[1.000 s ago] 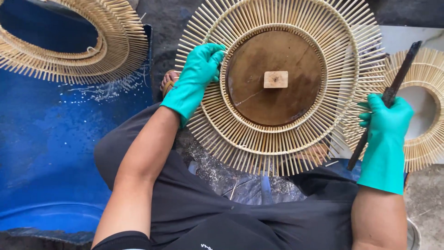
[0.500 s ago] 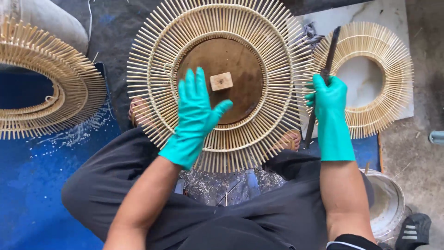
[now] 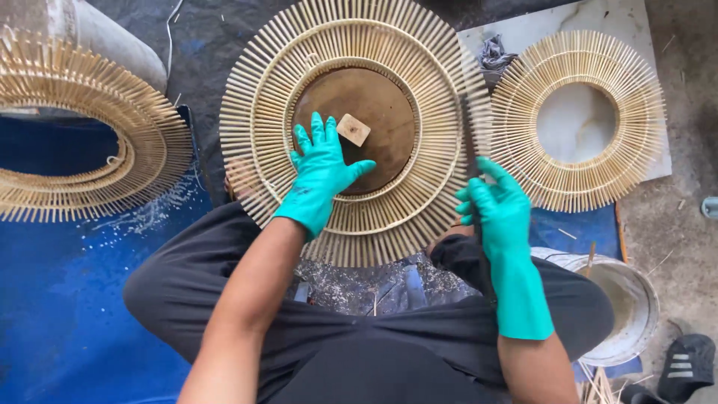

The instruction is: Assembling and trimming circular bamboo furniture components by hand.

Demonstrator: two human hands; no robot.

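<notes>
A large round sunburst frame of bamboo sticks (image 3: 359, 37) rests against my knees, with a brown wooden disc (image 3: 381, 97) in its middle and a small wooden block (image 3: 353, 129) on the disc. My left hand (image 3: 321, 168), in a teal glove, lies flat with spread fingers on the disc's lower left, beside the block. My right hand (image 3: 497, 206), also gloved, grips a long dark blade (image 3: 473, 127). The blade is blurred and points up along the frame's right rim.
A smaller bamboo ring (image 3: 523, 112) lies on a white slab (image 3: 568, 22) to the right. Another bamboo frame (image 3: 90, 150) sits at the left on a blue tarp (image 3: 60, 299). A grey bucket (image 3: 636, 299) and a black shoe (image 3: 684, 363) are at the lower right.
My left hand slid from the frame's left rim onto the central disc. My right hand brought the blade in from beside the frame to its right rim. The view shifted.
</notes>
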